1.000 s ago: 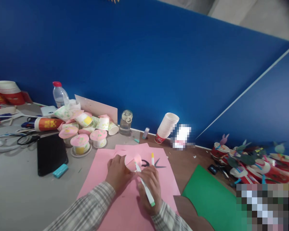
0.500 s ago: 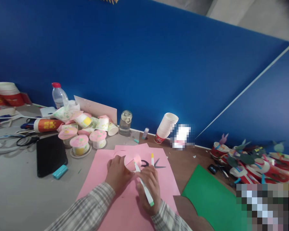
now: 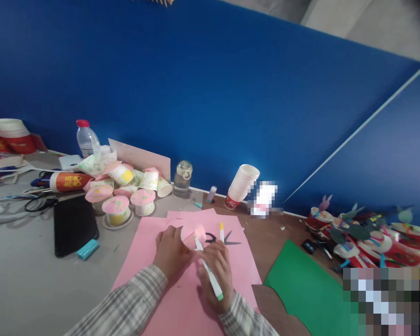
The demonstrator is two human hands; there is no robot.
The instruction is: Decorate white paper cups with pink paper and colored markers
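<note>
Hardly anything has moved since the earlier frame: the right hand's [image 3: 222, 268] grip pinches a white marker [image 3: 213, 279], and the left hand's [image 3: 171, 255] closes on a small pink piece [image 3: 199, 232] over pink paper [image 3: 171, 308]. That piece seems unfinished; beyond, pink-topped cups [image 3: 143, 200] on the bench [image 3: 28, 284] look done.

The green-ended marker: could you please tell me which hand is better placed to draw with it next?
Probably the right hand: it grips the marker, whose front end points at the pink piece. The left hand appears to hold that piece from the left.
</note>
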